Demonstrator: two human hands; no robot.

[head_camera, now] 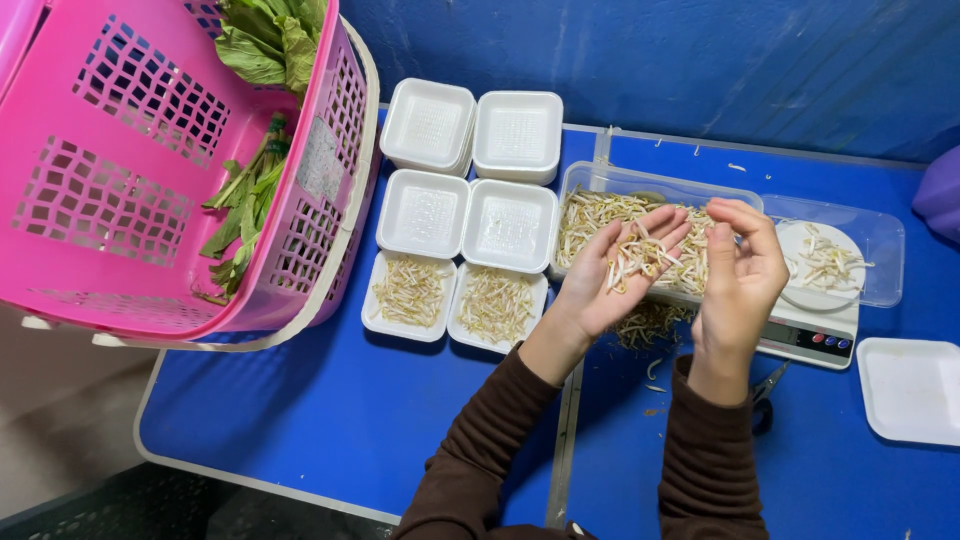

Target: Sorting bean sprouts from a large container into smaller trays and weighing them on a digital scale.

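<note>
Your left hand [612,268] lies palm up and cupped, cradling a small heap of bean sprouts [636,256], pale, thin and tangled, with yellowish heads. Your right hand [738,270] stands edge-on just beside it, fingers curled inward near the heap; whether its fingertips pinch a sprout you cannot tell from this angle. Both hands hover over a clear, rigid plastic tub [600,182], rectangular with rounded corners and filled with more of the same stringy sprouts.

To the right of the tub sits a small white kitchen scale [815,335] with a round platter carrying a loose scatter of sprouts, and a clear lid [880,240] lies behind it. A flat white foam tray [912,388] rests at the far right edge.

To the left, six square foam trays form a grid: the two nearest you [408,292] [497,305] hold sprouts, the four behind [470,170] are bare, showing dimpled bottoms. A pink plastic basket [120,170] with lattice walls leans at the left, holding bundled leafy greens [250,190]. Everything stands on a smooth blue table [330,410], with stray sprouts and scissors [765,390] near your right wrist
</note>
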